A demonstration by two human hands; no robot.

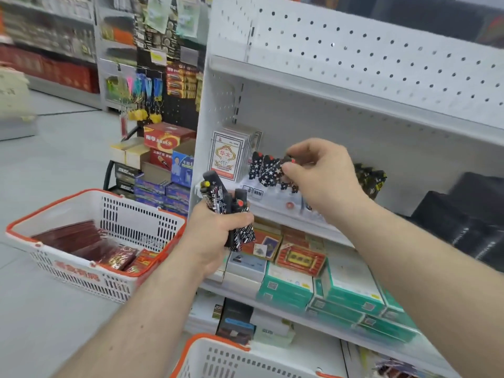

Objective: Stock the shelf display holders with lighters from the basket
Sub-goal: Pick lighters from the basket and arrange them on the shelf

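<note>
While the left hand gripped a bundle of black patterned lighters, the right hand pinched one star-printed lighter above the white shelf display holder.

left hand gripping lighters, right hand pinching starred lighter

Left hand sits low, just in front of the shelf's left end, gripping a bundle of lighters. Right hand is higher, over the shelf, pinching one lighter at the row of lighters standing in the display holder. Card packs stand left of that row. A basket rests on the floor, left of the shelving; a second basket lies nearest, below the arms.
</note>
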